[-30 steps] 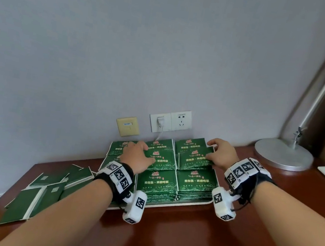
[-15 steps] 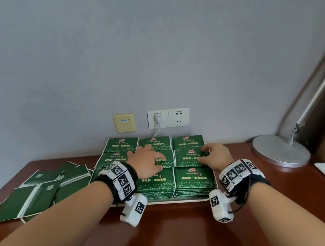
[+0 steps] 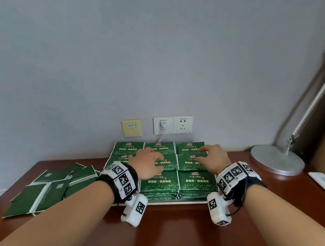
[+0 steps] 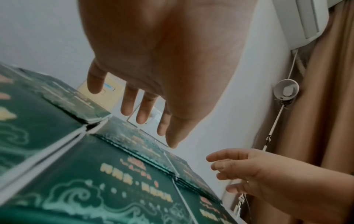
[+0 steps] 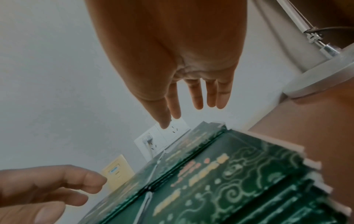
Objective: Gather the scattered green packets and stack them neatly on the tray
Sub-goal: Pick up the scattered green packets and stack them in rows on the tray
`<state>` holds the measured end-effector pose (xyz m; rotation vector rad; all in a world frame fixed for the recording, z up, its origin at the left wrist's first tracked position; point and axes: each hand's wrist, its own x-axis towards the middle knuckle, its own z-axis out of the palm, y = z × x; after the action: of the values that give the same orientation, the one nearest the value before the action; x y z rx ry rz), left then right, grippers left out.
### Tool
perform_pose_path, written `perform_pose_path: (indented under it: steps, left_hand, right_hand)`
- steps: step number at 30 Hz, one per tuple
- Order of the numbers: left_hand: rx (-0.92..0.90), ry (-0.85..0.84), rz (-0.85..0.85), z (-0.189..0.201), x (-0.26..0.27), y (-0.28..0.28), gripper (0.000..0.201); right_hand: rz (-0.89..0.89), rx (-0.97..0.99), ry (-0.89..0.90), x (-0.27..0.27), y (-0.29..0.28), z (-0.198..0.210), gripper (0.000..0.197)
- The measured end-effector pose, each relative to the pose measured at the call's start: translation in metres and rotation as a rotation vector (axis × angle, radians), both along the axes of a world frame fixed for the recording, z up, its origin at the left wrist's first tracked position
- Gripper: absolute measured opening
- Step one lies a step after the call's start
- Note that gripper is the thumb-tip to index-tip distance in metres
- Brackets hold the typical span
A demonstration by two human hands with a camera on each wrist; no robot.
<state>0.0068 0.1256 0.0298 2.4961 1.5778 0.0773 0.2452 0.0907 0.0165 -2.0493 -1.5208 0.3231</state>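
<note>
Tray (image 3: 168, 204) on table (image 3: 181, 241), against back wall, below the sockets (image 3: 173, 124). Stacked packets (image 3: 196, 183) on tray in a grid. Loose packets (image 3: 45, 194) spread on table left of tray. Lamp base (image 3: 277, 162) on table right of tray, well apart.

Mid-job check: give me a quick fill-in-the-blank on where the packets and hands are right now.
1. Both the left hand and the right hand are over the stacks on the ____.
2. The loose packets still off the tray lie to its ____.
3. The color of the packets is ____.
4. The round lamp base stands to the ____ of the tray.

Missing words: tray; left; green; right
</note>
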Motion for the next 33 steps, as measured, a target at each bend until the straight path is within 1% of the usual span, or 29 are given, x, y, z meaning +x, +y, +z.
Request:
perform_pose_path:
  steps: [8,11,16,21,24,29,33]
  left_hand:
    - [0.047,-0.079,0.049,0.02,-0.057,-0.027,0.045]
    - [0.04,-0.097,0.081,0.019,-0.089,-0.034,0.042]
    - [0.029,-0.16,0.142,0.01,-0.158,-0.035,0.041]
    - [-0.004,-0.176,0.266,-0.009,-0.237,-0.028,0.041]
    - [-0.038,-0.2,0.349,-0.023,-0.286,-0.024,0.041]
    - [-0.093,-0.203,0.484,-0.048,-0.345,-0.012,0.049]
    - [-0.092,-0.229,0.582,-0.063,-0.375,-0.006,0.045]
  right_hand:
    - [0.109,0.052,-0.053,-0.065,-0.026,0.035,0.042]
    - [0.179,0.055,-0.047,-0.1,-0.029,0.043,0.043]
    - [0.32,0.051,-0.049,-0.171,-0.026,0.047,0.046]
    - [0.443,0.013,-0.121,-0.249,-0.013,0.039,0.05]
    - [0.506,0.002,-0.143,-0.293,-0.001,0.031,0.047]
    - [0.582,-0.05,-0.166,-0.347,0.024,0.016,0.049]
    - [0.608,-0.119,-0.196,-0.376,0.043,0.002,0.052]
